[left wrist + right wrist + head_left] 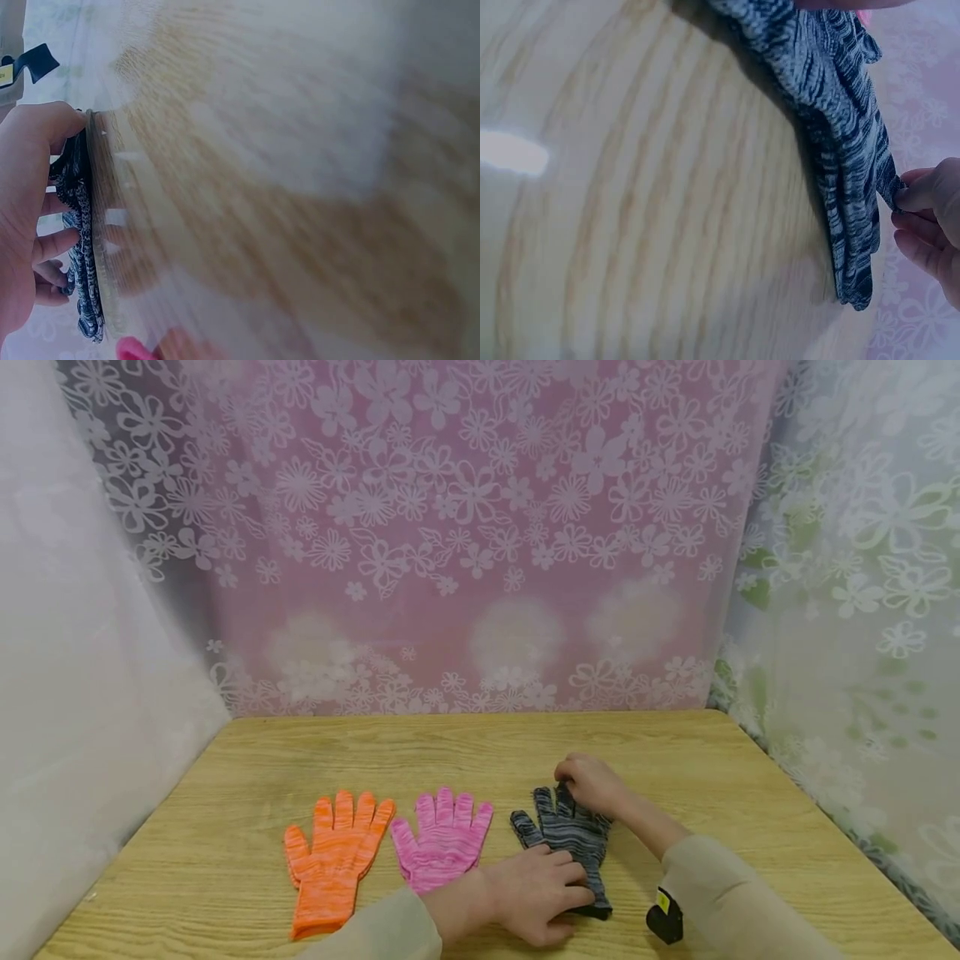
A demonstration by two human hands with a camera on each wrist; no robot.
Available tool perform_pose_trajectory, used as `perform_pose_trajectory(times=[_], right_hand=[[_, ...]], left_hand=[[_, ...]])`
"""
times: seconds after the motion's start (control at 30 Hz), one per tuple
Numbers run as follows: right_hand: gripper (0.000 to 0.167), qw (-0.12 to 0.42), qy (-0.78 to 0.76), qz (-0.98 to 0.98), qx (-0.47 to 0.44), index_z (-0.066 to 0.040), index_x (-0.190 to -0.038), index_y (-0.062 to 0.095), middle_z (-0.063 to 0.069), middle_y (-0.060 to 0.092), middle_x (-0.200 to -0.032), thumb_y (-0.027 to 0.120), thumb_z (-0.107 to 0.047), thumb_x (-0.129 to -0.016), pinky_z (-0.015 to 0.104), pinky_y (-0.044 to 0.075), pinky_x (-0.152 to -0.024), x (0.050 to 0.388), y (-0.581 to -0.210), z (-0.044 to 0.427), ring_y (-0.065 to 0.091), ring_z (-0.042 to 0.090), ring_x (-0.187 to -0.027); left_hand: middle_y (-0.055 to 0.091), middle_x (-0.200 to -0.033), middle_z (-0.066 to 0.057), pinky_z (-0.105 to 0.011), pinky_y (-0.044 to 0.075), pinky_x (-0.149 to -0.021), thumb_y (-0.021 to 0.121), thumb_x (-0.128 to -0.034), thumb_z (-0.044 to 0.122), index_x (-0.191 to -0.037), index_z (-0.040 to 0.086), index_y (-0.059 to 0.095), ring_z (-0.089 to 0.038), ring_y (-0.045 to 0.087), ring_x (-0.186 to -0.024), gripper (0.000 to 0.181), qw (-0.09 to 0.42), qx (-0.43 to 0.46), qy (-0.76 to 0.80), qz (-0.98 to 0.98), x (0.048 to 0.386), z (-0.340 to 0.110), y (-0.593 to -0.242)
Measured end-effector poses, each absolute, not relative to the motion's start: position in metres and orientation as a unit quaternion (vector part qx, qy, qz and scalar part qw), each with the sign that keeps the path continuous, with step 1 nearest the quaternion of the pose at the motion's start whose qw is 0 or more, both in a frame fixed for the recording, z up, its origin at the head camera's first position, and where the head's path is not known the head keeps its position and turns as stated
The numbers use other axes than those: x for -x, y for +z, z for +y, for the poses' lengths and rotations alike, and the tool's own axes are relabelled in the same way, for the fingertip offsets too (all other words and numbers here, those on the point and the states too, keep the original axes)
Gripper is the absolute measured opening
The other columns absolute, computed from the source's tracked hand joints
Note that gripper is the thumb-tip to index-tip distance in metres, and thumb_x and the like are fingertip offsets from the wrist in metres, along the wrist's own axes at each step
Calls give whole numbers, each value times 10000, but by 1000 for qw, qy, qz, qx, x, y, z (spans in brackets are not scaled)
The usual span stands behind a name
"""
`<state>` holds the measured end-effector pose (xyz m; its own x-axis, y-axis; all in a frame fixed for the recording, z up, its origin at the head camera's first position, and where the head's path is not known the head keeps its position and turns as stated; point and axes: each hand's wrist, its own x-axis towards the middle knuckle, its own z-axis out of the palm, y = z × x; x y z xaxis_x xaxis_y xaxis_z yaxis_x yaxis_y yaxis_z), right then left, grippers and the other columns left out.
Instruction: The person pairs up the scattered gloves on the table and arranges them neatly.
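A dark grey mottled knit glove (573,833) lies on the wooden table, fingers toward the far side. My right hand (592,783) pinches one of its fingertips between thumb and fingers, and in the right wrist view that glove finger is lifted off the rest. Across the lower palm and cuff rests my left hand (536,893), its thumb by the cuff edge and its fingers spread over the knit. The left wrist view shows these fingers (56,244) touching the glove (81,217). Part of the cuff is hidden under the left hand.
An orange glove (333,860) lies flat on the left, and a pink glove (444,839) lies between it and the grey one. My left forearm covers the pink cuff. Patterned curtains (480,568) stand behind the table (420,747) and at both sides.
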<state>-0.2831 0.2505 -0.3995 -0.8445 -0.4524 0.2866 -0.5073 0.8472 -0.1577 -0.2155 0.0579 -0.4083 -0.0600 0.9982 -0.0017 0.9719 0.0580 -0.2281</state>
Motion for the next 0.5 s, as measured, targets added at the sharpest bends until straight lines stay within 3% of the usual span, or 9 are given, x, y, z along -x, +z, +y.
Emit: perform_pose_trajectory(times=[0.5], right_hand=[[152,116,93,-952,-268,-47,-861,682,28,570,-780,593,68,-813,289,469,-610,287,-409,256,561,192,-713]], left_hand=[[495,-1160,117,-172,366,-772,472,-922,459,-1263,283,534,-31,432,-1025,389,72,682,81,-723,217,58,-408]])
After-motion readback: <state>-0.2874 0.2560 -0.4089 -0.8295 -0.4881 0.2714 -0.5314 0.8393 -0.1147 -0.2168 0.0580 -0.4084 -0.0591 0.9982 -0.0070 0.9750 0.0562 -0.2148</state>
